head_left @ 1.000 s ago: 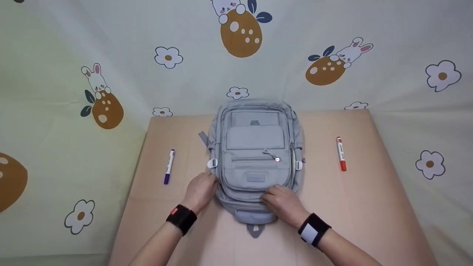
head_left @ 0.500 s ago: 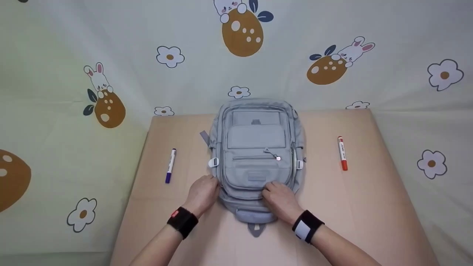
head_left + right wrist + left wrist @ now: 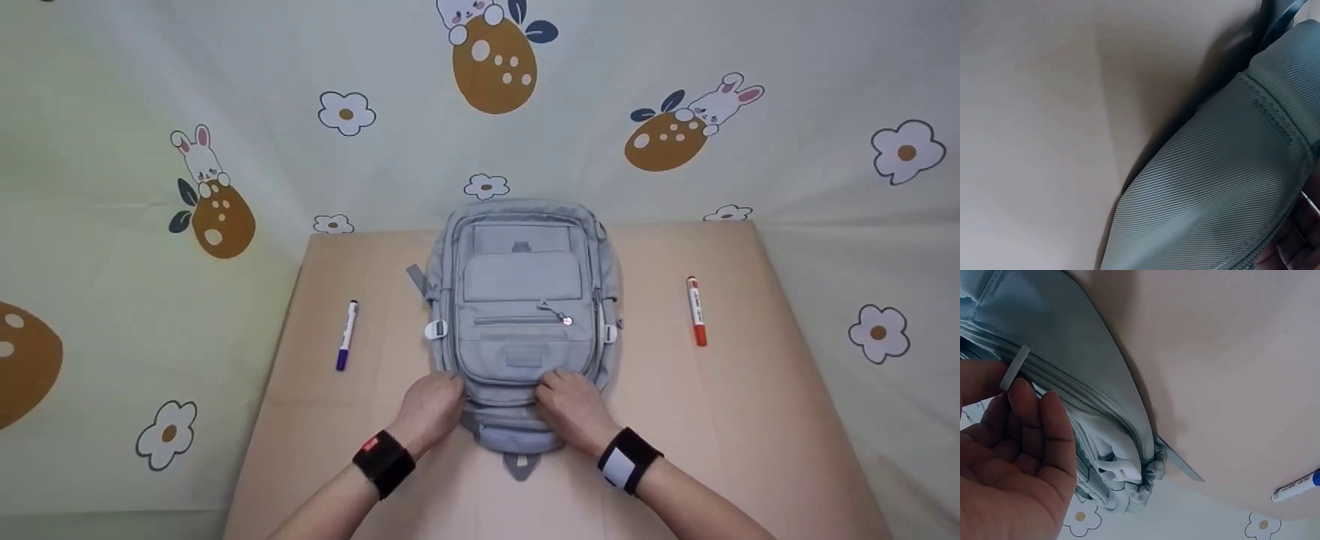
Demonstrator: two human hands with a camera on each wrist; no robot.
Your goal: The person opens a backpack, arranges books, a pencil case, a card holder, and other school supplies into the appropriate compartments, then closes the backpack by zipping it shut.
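Note:
A grey backpack (image 3: 521, 277) lies front side up, its base towards me. At its lower left edge my left hand (image 3: 429, 406) pinches a zipper pull between thumb and fingertip. The left wrist view shows the pull as a grey strip (image 3: 1016, 367) on the long side zipper (image 3: 1072, 389). My right hand (image 3: 574, 405) grips the backpack at the seam under its front panel, fingers curled. In the right wrist view only its fingers (image 3: 1297, 244) show, at the corner beside the zipper edge; the thumb is hidden there.
A blue-capped marker (image 3: 347, 335) lies left of the backpack and a red-capped marker (image 3: 697, 311) right of it, both on the tan tabletop (image 3: 757, 420). A printed cloth (image 3: 405, 165) hangs behind and along the sides.
My left hand has moved right and towards me along the bag's lower left edge, with the zipper pull. The right hand has stayed nearly in place at the seam.

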